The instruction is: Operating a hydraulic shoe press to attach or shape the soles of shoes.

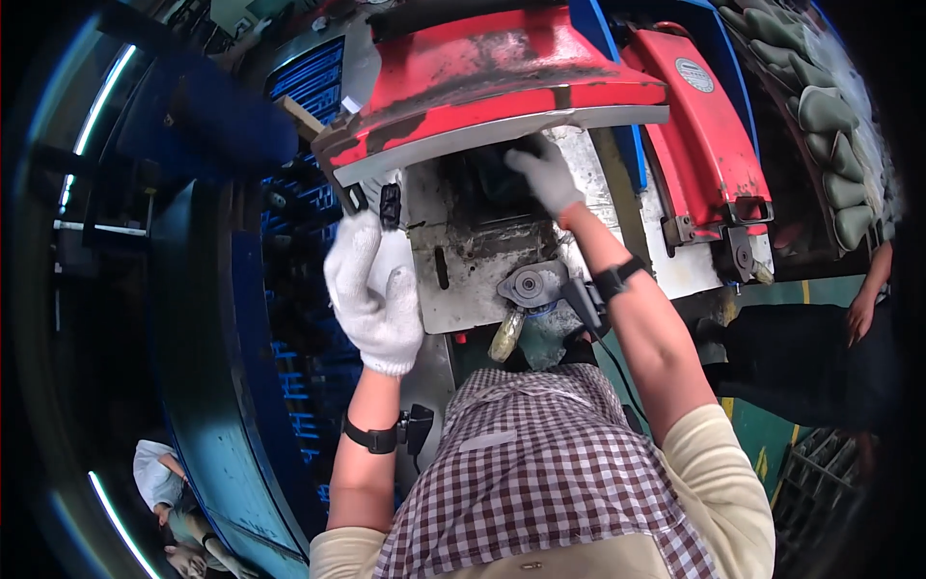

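Black, or nearly so, a block (495, 183) lies just left of our right grip (547, 174), under the red machine (502, 68); we cannot tell if that bent grip has it. Our left grip (371, 299) is half open and looks empty, below a black handle (390, 206), maybe for easy reach. Above the right grip, a metal edge (617, 115) blocks the way.

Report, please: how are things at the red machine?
Left hand beside black fitting, grip unclear. Right hand near dark object, contact unclear. Possible obstacle: metal edge on red machine.
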The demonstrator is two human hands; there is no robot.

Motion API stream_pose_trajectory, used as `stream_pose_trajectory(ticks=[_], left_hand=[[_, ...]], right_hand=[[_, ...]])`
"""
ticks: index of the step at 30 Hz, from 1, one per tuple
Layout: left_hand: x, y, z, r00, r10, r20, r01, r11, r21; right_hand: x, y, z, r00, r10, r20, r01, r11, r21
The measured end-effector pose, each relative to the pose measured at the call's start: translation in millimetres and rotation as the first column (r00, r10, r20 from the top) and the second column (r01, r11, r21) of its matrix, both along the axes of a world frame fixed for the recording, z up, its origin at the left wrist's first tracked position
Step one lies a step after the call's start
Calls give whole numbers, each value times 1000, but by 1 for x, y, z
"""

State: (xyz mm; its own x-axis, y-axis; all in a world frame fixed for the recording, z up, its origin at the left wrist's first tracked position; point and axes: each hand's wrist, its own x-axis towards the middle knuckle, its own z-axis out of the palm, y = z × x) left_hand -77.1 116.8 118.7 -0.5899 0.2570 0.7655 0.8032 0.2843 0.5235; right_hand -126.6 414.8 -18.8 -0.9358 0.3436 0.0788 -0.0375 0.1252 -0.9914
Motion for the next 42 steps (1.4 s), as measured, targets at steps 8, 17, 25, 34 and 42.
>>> stream_pose_trajectory(ticks=[8, 17, 25, 34, 42], left_hand=[[16, -17, -70, 64, -686, 724, -160, 709, 686], [38, -39, -52, 140, -742, 655, -311, 596, 741], [63, -57, -38, 154, -647, 747, -409, 646, 645], [69, -51, -40, 191, -556, 809, -458, 679, 574], [66, -45, -45, 157, -624, 765, -384, 675, 630]], right_hand=[[84, -89, 50, 962, 254, -98, -110, 36, -993], [101, -151, 44, 859, 508, -62, -15, -96, -995], [112, -175, 56, 790, 569, -227, -81, -270, -959], [132, -165, 70, 824, 523, -219, 3, -389, -921], [145, -152, 78, 867, 458, -197, -26, -354, -935]])
